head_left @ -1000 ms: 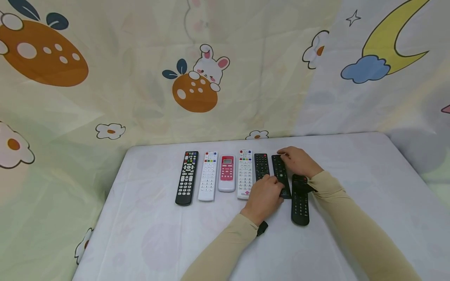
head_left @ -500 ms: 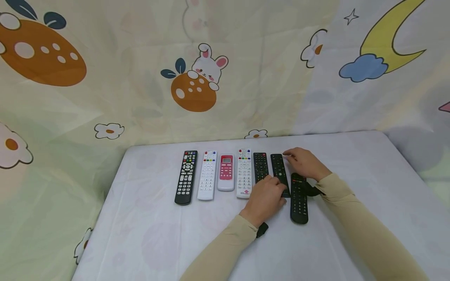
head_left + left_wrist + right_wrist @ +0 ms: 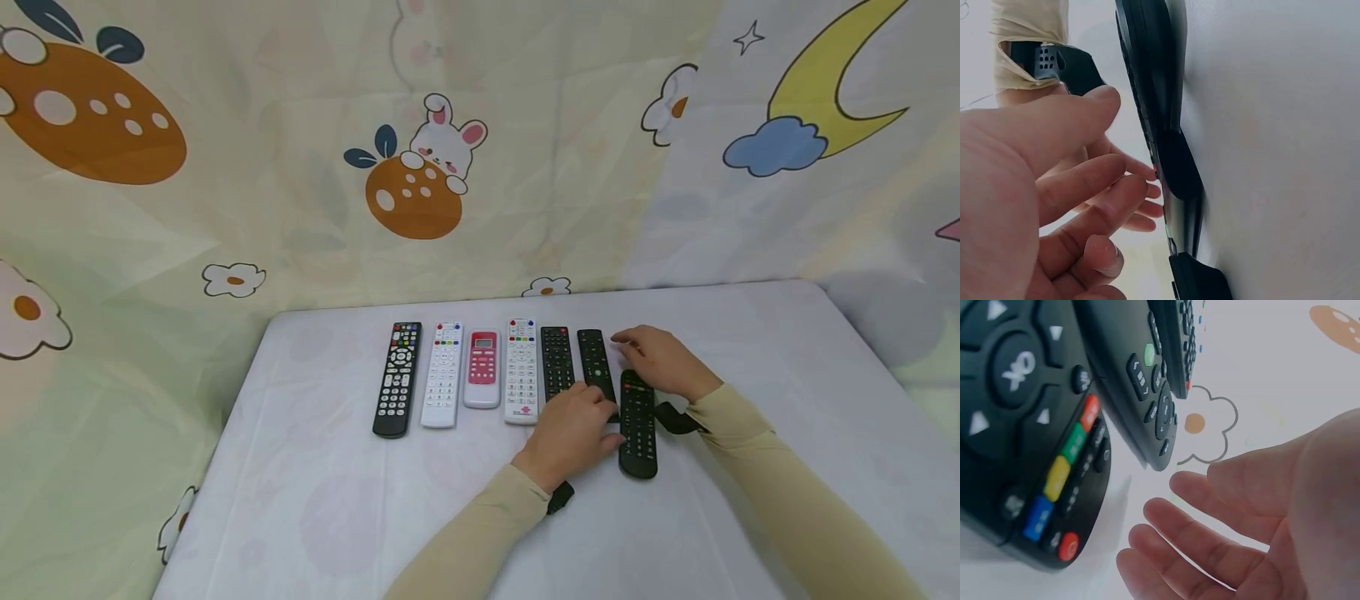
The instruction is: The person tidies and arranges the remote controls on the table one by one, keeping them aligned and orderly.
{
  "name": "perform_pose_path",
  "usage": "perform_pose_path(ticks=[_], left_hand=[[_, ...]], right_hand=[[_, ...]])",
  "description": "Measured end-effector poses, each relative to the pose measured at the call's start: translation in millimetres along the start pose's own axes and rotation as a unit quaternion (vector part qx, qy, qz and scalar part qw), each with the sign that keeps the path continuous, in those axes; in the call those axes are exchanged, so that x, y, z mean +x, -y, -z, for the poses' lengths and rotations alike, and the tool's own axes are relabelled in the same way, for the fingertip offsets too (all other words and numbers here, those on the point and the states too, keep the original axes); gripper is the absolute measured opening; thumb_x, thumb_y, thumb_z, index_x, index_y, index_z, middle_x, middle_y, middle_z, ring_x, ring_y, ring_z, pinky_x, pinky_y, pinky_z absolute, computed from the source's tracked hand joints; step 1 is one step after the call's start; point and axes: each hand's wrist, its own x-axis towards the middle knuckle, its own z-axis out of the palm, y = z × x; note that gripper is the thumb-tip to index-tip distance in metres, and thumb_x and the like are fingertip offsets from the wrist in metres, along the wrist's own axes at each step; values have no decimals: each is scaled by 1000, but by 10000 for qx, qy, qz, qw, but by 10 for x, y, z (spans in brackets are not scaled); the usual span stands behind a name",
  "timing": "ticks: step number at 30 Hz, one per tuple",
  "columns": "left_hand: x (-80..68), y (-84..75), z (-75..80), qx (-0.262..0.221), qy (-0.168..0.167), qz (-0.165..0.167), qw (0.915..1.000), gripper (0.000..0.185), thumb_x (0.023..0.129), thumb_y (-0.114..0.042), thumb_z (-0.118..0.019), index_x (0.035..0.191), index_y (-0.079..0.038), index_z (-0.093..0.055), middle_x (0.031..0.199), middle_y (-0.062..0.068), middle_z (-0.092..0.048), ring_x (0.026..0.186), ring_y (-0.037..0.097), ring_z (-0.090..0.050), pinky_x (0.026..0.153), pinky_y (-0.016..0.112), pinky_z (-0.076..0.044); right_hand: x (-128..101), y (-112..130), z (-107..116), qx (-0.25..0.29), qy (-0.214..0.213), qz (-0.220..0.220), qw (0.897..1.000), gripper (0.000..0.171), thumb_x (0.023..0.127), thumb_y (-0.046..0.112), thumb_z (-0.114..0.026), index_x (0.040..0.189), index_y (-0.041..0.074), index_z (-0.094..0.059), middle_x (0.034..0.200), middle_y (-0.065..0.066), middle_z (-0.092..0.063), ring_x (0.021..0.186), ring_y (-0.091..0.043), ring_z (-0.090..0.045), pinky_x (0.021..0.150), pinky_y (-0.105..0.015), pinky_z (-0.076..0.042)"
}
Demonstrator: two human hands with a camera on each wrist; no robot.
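My left hand [image 3: 570, 432] hovers over the lower ends of a black remote control [image 3: 557, 354] and a slimmer black remote [image 3: 594, 354]. Its thumb and fingers are loosely bent, with nothing between them in the left wrist view. Relaxed and unfolded, my right hand [image 3: 663, 360] is just right of the slimmer remote's top end. A third black remote [image 3: 637, 433] lies nearer the body, below the right hand. In the right wrist view this remote [image 3: 1016, 412] shows an OK button and coloured keys, and the right fingers [image 3: 1172, 544] are apart from it.
Left of the hands, a white remote [image 3: 521, 375], a pink-and-white remote [image 3: 482, 371], another white remote [image 3: 442, 375] and a long black remote [image 3: 397, 379] lie in a row. They rest on a white-covered table [image 3: 322, 500]. A printed cloth [image 3: 300, 167] hangs behind its back edge.
The right hand has drawn away from the slim black remote's top, rightward and slightly toward the body. The left hand has loosened and its thumb has spread rightward. The remotes look unmoved.
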Motion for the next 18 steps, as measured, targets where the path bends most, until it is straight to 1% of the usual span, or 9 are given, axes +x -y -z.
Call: perform_pose_path(ticks=[4, 8, 11, 15, 18], left_hand=[[-9, -15, -6, -51, 145, -26, 9999, 38, 90, -49, -73, 114, -21, -77, 105, -8, -69, 95, 7, -57, 86, 17, -47], [-19, -27, -11, -84, 295, -45, 9995, 42, 90, -54, -71, 115, -22, -76, 107, -8, -69, 98, 8, -57, 89, 17, -46], [-29, -35, -8, -110, 345, -94, 9993, 45, 89, -57, -69, 116, -22, -76, 108, -8, -69, 97, 7, -57, 88, 17, -47], [-43, -42, -5, -132, 413, -161, 9989, 50, 87, -61, -70, 118, -22, -75, 109, -9, -69, 96, 7, -57, 85, 17, -48], [-55, -50, -5, -145, 496, -217, 9984, 54, 84, -64, -71, 120, -23, -75, 109, -9, -69, 97, 7, -58, 85, 17, -48]], right_hand=[[-56, -5, -5, 20, -23, 41, 10000, 34, 105, 9, -45, 128, -11, -61, 124, -28, -63, 111, -40, -61, 95, -57, -47], [-102, -14, -7, -25, -33, 3, 10000, 35, 106, 11, -45, 127, -11, -61, 124, -29, -63, 114, -43, -60, 96, -58, -46], [-135, -22, -5, -38, -48, -5, 10000, 35, 105, 11, -46, 127, -11, -61, 123, -29, -63, 114, -43, -60, 95, -58, -46], [-190, -34, -2, -1, -66, 37, 10000, 34, 105, 9, -46, 126, -12, -61, 122, -28, -64, 110, -40, -61, 93, -57, -48], [-235, -49, -7, -3, -72, 47, 10000, 33, 104, 7, -46, 126, -12, -61, 123, -29, -63, 111, -41, -61, 93, -57, -47]])
